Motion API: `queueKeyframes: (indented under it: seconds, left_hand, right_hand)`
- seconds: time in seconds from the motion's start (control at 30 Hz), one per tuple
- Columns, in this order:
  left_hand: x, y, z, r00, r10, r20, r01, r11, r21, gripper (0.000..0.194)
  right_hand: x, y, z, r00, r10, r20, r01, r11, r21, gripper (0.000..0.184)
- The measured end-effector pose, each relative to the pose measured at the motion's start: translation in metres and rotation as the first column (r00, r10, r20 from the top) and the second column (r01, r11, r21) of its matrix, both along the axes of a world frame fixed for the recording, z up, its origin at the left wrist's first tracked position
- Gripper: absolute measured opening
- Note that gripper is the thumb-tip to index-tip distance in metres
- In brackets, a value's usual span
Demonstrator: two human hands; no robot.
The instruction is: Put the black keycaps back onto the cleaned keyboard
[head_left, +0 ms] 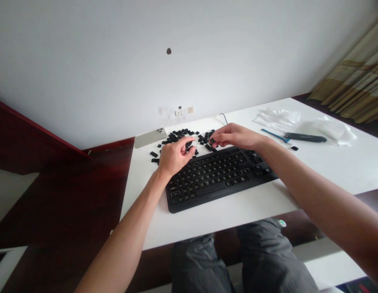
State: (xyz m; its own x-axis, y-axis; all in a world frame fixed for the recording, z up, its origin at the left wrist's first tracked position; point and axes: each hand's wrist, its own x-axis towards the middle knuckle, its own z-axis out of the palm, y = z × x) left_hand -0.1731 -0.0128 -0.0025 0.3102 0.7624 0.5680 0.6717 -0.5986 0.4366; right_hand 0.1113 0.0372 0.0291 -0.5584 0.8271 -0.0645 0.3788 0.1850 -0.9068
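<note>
A black keyboard (211,175) lies slightly slanted on the white table, its key sockets bare of caps. Over its far left corner is my left hand (174,156), thumb and forefinger curved and apart. Dark keycaps show in that gap; whether any touches the fingers is unclear. My right hand (233,136) reaches past the keyboard's far edge and pinches a small black keycap (212,141) between thumb and fingertips. Around and behind both hands, loose black keycaps (182,132) are scattered, partly hidden by the left hand.
A phone (149,138) lies at the table's far left edge. To the right are a blue tool (276,135), a dark elongated item (306,138), a small black piece (294,148) and clear plastic bags (332,130). The wall with sockets (184,111) stands behind the white table (323,167).
</note>
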Motion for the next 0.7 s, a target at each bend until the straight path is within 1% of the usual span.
queueKeyframes:
  seconds: [0.03, 0.1, 0.17, 0.23, 0.37, 0.53, 0.7]
  left_hand:
    - [0.004, -0.003, -0.001, 1.000, -0.020, 0.003, 0.020, 1.000, 0.000, 0.035]
    - [0.010, -0.006, -0.002, 0.999, -0.049, 0.017, 0.049, 0.999, 0.002, 0.044]
    - [0.011, -0.007, -0.002, 0.998, -0.060, 0.033, 0.059, 0.998, 0.012, 0.042]
    - [0.011, -0.008, -0.002, 0.997, -0.061, 0.041, 0.060, 0.998, 0.027, 0.036]
    - [0.013, -0.011, 0.002, 0.996, -0.080, 0.048, 0.077, 0.996, 0.050, 0.028]
    - [0.020, -0.016, 0.003, 0.992, -0.105, 0.065, 0.101, 0.993, 0.054, 0.032]
    - [0.019, -0.014, 0.002, 0.987, -0.108, 0.123, 0.106, 0.994, 0.025, 0.031]
  right_hand:
    - [-0.006, -0.004, -0.001, 0.996, 0.015, -0.085, -0.022, 0.997, -0.078, 0.040]
    - [-0.016, -0.011, -0.004, 0.983, 0.042, -0.177, -0.075, 0.980, -0.184, 0.041]
    - [-0.023, -0.014, -0.006, 0.974, 0.075, -0.214, -0.125, 0.965, -0.229, 0.040]
    - [-0.025, -0.016, -0.008, 0.966, 0.087, -0.243, -0.150, 0.956, -0.253, 0.038]
    - [-0.023, -0.017, -0.008, 0.960, 0.058, -0.276, -0.132, 0.956, -0.260, 0.033]
    - [-0.026, -0.017, -0.010, 0.960, 0.058, -0.274, -0.133, 0.955, -0.264, 0.029]
    - [-0.028, -0.017, -0.013, 0.926, 0.052, -0.374, -0.181, 0.931, -0.318, 0.029]
